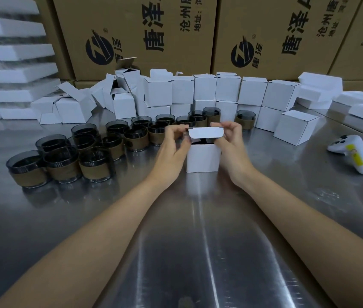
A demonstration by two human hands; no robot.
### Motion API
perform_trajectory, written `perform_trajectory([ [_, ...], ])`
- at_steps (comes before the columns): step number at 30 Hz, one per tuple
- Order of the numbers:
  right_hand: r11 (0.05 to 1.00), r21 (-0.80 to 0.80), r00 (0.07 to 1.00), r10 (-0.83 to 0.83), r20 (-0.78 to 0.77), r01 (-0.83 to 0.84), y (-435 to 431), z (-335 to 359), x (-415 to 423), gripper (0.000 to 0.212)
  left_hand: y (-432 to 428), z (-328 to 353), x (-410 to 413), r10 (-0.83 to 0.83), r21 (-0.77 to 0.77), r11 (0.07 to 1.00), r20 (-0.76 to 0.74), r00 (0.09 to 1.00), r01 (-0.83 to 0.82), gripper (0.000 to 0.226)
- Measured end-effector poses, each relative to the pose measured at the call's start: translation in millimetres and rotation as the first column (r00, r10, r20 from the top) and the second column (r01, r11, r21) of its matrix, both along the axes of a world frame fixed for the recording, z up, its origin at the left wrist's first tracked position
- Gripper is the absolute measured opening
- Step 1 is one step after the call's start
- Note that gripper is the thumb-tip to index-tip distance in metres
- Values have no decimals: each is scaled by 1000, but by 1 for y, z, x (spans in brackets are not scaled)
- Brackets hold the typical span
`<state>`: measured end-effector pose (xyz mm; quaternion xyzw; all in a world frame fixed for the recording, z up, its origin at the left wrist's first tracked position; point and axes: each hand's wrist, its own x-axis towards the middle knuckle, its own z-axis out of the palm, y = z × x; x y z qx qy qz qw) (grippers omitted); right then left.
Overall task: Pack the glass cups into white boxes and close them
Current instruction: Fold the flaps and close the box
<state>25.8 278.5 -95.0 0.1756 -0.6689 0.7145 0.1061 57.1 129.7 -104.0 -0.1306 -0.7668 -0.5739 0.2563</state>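
A small white box (202, 158) stands upright on the steel table (198, 230) at the centre, its top flap (205, 132) raised and bent toward me. My left hand (171, 150) pinches the flap's left corner, and my right hand (231, 143) pinches its right corner. Something dark shows inside the opening under the flap. Several smoky glass cups (65, 163) with brown sleeves stand in a cluster left of and behind the box.
Closed white boxes (251, 92) are stacked in rows at the back, with open empty boxes (73, 105) piled at back left. One closed box (295, 126) sits to the right. A white controller (354, 153) lies far right. Brown cartons (145, 34) and foam sheets (9, 70) line the back.
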Motion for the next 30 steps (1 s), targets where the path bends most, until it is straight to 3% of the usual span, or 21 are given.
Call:
perform_trajectory([
  [3, 999, 21, 999, 27, 30, -27, 3, -3, -3, 16, 0, 2, 1, -29, 40, 999, 12, 1000, 29, 22],
  [5, 999, 26, 997, 44, 65, -46, 6, 0, -6, 24, -2, 3, 1, -10, -32, 999, 10, 1000, 10, 20],
  [7, 994, 76, 996, 68, 50, -72, 11, 1, -8, 26, -3, 3, 0, 0, -2, 1000, 32, 999, 0, 26],
  [10, 919, 387, 982, 133, -131, -73, 18, -3, -2, 21, -2, 6, 2, -8, 67, 998, 86, 996, 2, 30],
  [12, 865, 501, 962, 141, -235, -5, 18, -9, -2, 23, -2, 5, 4, -51, 72, 996, 93, 994, 45, 24],
  [15, 862, 506, 954, 121, -274, 35, 17, -8, -3, 26, -5, 2, 7, -105, -22, 994, 51, 993, 107, 26],
  [18, 864, 500, 952, 104, -289, 57, 16, -6, -1, 28, -4, 0, 7, -60, -100, 993, 18, 998, 61, 31],
  [23, 903, 418, 960, 26, -280, 98, 9, -5, 2, 20, 0, 2, 6, 9, -107, 994, -27, 1000, -12, 33],
  [30, 913, 407, 968, 68, -240, 37, 14, -2, 2, 22, -1, 2, 6, 8, -70, 998, 21, 1000, -7, 20],
])
